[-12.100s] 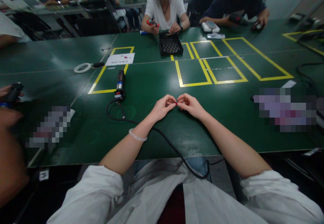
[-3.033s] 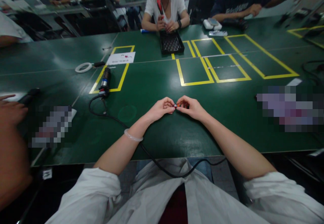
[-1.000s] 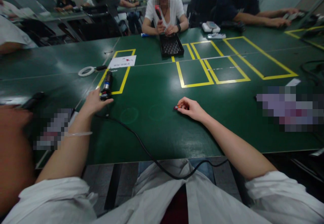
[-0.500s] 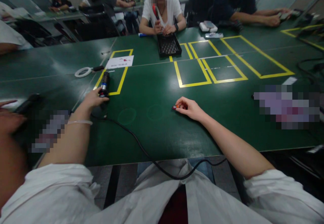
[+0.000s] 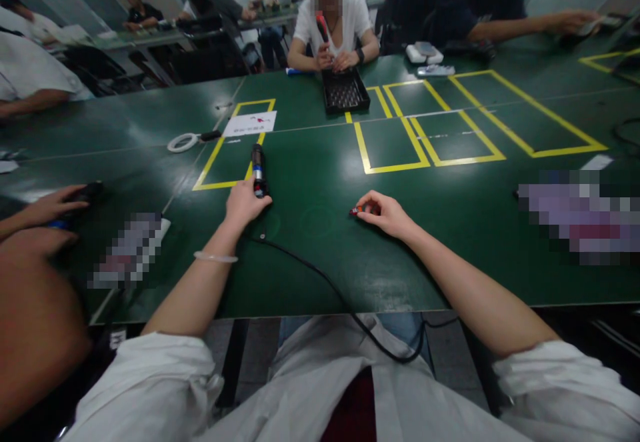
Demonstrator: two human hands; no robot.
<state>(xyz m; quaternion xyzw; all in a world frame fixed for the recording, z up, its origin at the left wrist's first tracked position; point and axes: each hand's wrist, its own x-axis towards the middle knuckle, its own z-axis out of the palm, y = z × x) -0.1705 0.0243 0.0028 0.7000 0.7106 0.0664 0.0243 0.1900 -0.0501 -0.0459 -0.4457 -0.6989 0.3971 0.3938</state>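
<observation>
My left hand (image 5: pixel 245 203) is closed round the rear end of a black corded power screwdriver (image 5: pixel 258 169), which lies on the green table (image 5: pixel 310 182) pointing away from me. Its black cable (image 5: pixel 320 275) runs back over the table edge toward my lap. My right hand (image 5: pixel 387 214) rests on the table with its fingers pinched on a small red and orange part (image 5: pixel 356 211). A pale bangle circles my left wrist.
Yellow tape rectangles (image 5: pixel 395 142) mark the table. A white tape ring (image 5: pixel 183 142) and a paper label (image 5: pixel 250 123) lie at the left. A person opposite holds a red-tipped tool over a black tray (image 5: pixel 345 90). Another person's hand (image 5: pixel 50 205) is at my left.
My left hand let go of the small part, reached left to the screwdriver, gripped it, and has drawn it toward the middle. My right hand kept the small part in place.
</observation>
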